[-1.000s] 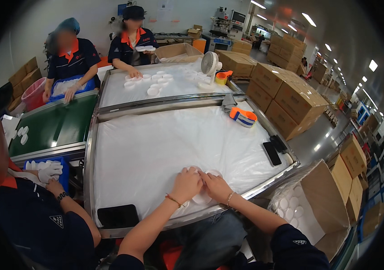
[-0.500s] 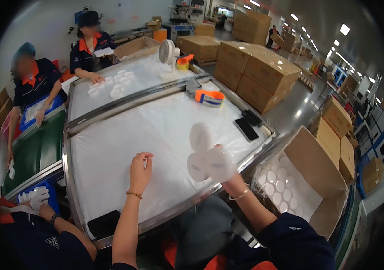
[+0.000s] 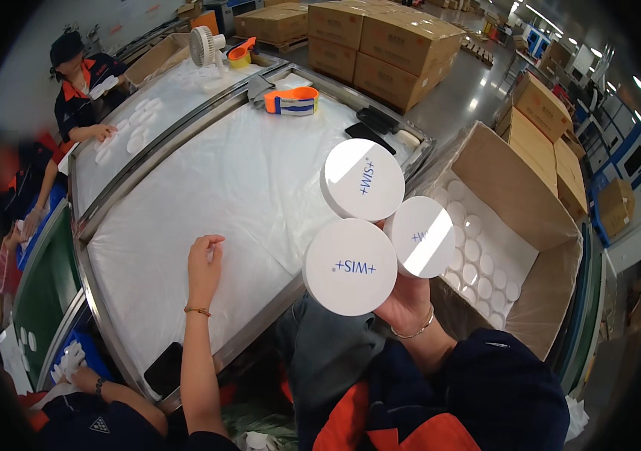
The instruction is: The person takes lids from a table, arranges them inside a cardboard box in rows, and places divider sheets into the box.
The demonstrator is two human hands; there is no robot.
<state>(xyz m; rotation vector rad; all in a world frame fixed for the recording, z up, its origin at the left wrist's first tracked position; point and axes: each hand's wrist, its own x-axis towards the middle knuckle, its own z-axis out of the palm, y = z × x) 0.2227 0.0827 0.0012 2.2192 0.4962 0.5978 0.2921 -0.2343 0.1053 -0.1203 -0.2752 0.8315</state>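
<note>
At lower centre, the right hand (image 3: 409, 299) grips three white round lids (image 3: 351, 266) fanned upward, hiding part of the open cardboard box (image 3: 528, 201) of white discs at right. The left hand (image 3: 204, 263) rests flat, empty, on the white table sheet (image 3: 245, 180); an orange tape dispenser (image 3: 291, 100) lies farther up.

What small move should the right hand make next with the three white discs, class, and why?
Probably carry them rightward and lower them into the open cardboard box. The right hand holds three white discs raised beside that box, whose white tray shows rows of round pockets; the left hand rests flat on the table.
</note>
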